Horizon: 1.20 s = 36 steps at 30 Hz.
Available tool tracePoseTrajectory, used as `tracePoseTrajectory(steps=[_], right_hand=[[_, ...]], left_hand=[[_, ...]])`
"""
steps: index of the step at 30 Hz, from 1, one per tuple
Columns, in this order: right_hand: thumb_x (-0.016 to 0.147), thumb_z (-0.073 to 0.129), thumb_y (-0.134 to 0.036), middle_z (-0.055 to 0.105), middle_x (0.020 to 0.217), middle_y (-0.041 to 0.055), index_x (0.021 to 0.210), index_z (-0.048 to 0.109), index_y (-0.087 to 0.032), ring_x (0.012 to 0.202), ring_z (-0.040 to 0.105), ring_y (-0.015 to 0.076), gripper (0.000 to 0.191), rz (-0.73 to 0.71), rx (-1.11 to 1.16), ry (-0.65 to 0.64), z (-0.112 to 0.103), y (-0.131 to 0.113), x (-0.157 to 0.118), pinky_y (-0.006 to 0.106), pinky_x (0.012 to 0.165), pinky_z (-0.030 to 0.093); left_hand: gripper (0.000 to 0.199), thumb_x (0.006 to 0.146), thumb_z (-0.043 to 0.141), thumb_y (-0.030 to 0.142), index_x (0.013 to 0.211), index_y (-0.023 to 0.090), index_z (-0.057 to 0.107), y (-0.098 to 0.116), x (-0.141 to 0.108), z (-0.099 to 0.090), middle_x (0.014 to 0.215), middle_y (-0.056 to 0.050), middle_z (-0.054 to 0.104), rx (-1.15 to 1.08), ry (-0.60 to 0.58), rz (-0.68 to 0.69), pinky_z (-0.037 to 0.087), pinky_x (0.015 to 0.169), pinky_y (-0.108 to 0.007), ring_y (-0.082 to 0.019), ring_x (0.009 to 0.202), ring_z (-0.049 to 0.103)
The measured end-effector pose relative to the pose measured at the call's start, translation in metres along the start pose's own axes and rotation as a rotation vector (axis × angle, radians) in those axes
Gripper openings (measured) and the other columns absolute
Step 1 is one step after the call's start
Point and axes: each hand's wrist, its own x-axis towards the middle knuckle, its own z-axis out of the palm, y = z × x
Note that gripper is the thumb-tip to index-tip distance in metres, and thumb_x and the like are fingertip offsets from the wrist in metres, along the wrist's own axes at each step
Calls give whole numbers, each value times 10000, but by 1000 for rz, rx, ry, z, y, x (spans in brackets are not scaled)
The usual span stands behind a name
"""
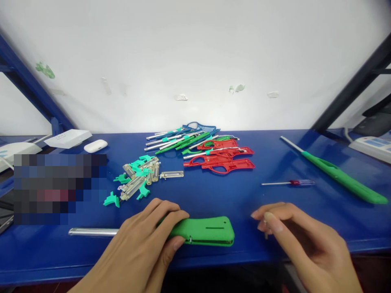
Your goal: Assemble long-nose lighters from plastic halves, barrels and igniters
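My left hand (143, 244) is closed around a green long-reach lighter (210, 229) at the table's front edge. Its metal tube points left, and a gap shows along the near seam of its handle. To the right of the handle, my right hand (302, 240) is held in a pinch, apart from the lighter. Between thumb and fingers is a small brownish piece (266, 235), too little to name. A screwdriver (301, 182) with a clear red and purple handle lies beyond that hand.
A second green lighter (342, 175) lies at the right. Clear fuel tanks (134, 187) and teal triggers (112, 199) are heaped left of centre. Red shell halves (227, 163) and blue and green ones are piled behind. A white earbud case (95, 146) is at the back left.
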Motion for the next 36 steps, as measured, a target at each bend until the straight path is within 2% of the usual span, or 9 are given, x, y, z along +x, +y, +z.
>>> tracePoseTrajectory(steps=[7, 15, 30, 36], right_hand=[[1071, 613, -360, 758, 915, -74, 897, 660, -295, 825, 734, 89, 191, -5, -14, -11, 0, -3, 1, 119, 769, 537], [1061, 625, -357, 762, 905, -79, 888, 669, -293, 791, 727, 80, 190, -3, -26, -1, -1, -6, 2, 103, 738, 538], [1053, 631, -355, 771, 911, -50, 894, 686, -282, 771, 728, 111, 183, -6, -49, -17, -4, -5, 0, 149, 708, 556], [1046, 642, -363, 770, 898, -49, 878, 688, -283, 757, 725, 114, 192, 9, -38, 7, -3, -8, 2, 157, 695, 555]], left_hand=[[383, 1120, 467, 368, 1500, 342, 501, 4, -1, 0, 1423, -30, 652, -14, -22, -29, 643, 991, -372, -242, 1273, 662], [381, 1119, 455, 375, 1497, 366, 506, -1, -7, 5, 1480, -27, 625, -22, -20, -42, 624, 1029, -388, -255, 1336, 629], [313, 1133, 385, 327, 1415, 336, 518, 4, -3, -8, 1360, -5, 693, -41, 48, -61, 606, 937, -303, -209, 1223, 703], [294, 1137, 368, 318, 1397, 345, 503, 4, -1, -11, 1315, 25, 712, -68, 27, -67, 597, 881, -267, -179, 1171, 723]])
